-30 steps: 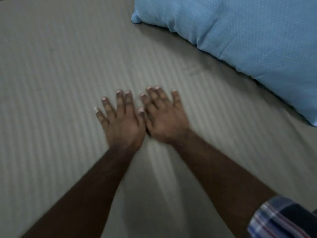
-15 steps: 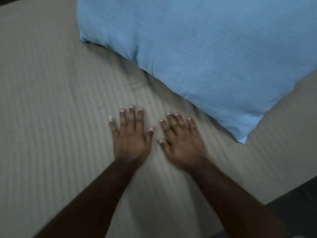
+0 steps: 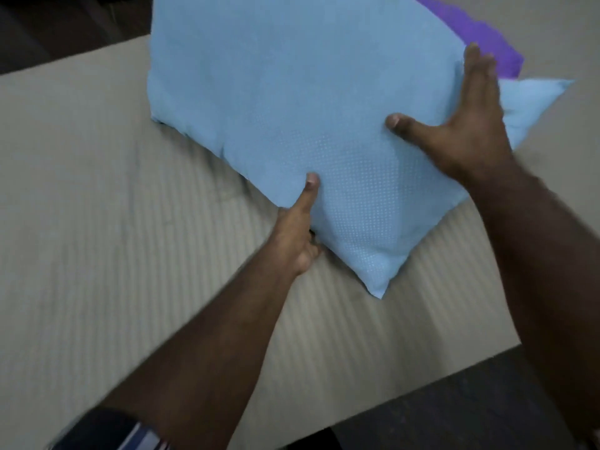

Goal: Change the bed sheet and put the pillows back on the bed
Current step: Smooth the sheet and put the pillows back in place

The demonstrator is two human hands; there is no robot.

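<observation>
Beige striped cotton bed sheet [image 3: 107, 254] is spread flat and taut over the mattress, its ribs running smooth to the near edge, with dark floor showing beyond the corner. On it, toward the head end, lies the light blue, dotted-weave rectangular pillow [image 3: 292, 102], one corner pointing down at me and a purple pillow [image 3: 480, 34] peeking out behind its far side.

I have my left hand [image 3: 297, 235] closed on the pillow's lower edge, thumb pressed on top and fingers tucked underneath out of sight. My right hand [image 3: 467, 125] is spread wide and flat over the right end, thumb splayed, palm cupping the seam rather than pinching it.

I judge it light, soft and springy: the filling dents under my thumbs and the fabric looks dry, not slippery. Nothing here can break. Holding two opposite edges seems best, since a single corner would let it sag and twist.
</observation>
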